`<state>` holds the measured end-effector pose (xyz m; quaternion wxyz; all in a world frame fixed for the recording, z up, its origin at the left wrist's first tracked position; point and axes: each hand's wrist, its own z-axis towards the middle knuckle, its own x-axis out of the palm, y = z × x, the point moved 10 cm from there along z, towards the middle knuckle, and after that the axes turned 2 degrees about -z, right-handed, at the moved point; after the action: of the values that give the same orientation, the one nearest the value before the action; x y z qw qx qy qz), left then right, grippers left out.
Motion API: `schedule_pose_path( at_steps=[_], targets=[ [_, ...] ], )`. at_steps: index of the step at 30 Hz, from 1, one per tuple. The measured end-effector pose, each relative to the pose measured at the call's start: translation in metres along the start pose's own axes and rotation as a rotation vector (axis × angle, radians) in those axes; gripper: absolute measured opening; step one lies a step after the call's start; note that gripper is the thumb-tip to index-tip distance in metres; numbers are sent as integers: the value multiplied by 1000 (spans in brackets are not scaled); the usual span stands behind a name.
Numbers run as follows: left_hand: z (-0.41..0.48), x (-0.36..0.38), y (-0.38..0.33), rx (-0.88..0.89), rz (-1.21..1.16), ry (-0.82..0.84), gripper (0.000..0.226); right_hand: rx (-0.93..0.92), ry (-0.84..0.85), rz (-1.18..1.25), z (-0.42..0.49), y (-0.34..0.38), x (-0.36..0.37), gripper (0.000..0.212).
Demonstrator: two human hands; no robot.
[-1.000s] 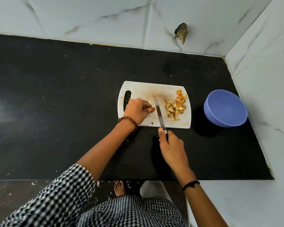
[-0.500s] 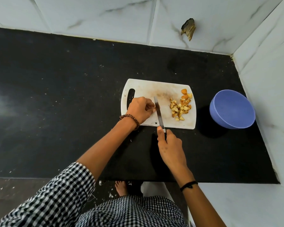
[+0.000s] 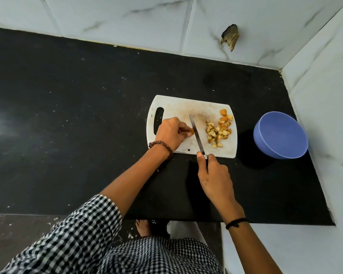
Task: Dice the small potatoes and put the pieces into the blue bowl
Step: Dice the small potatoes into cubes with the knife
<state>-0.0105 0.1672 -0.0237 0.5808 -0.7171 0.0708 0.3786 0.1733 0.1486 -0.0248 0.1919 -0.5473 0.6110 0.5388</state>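
Now the left hand (image 3: 171, 133) pinches a small potato piece (image 3: 191, 131) on the white cutting board (image 3: 178, 107), near the board's handle slot. Just beside it, the right hand (image 3: 214, 178) is clenched around a knife (image 3: 196, 135) whose blade lies along the board. Diced potato pieces (image 3: 218, 131) are heaped at the board's right end. Off the board's right edge stands the blue bowl (image 3: 280, 135).

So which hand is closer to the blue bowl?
Right. The right hand, gripping the steel knife, is below-left of the round blue plastic bowl; the left hand sits farther left, across the white cutting board.
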Motion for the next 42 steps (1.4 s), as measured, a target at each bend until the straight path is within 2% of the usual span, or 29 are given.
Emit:
schedule_pose_path(
  at_steps=[8, 17, 22, 31, 38, 42],
  targets=[
    [5, 1, 3, -33, -17, 3, 15, 0, 53, -100, 7, 0, 6, 53],
    [5, 1, 3, -57, -6, -6, 14, -26, 95, -197, 21, 5, 8, 43],
    [3, 1, 4, -79, -20, -37, 13, -19, 122, -246, 20, 2, 8, 47],
    [1, 0, 3, -90, -47, -17, 13, 23, 181, -231, -7, -19, 8, 42],
    [0, 1, -1, -94, -49, 41, 18, 63, 227, -216, -28, -46, 1, 37],
    [3, 6, 0, -98, 18, 86, 39, 90, 204, -99, -29, -51, -3, 43]
  ],
)
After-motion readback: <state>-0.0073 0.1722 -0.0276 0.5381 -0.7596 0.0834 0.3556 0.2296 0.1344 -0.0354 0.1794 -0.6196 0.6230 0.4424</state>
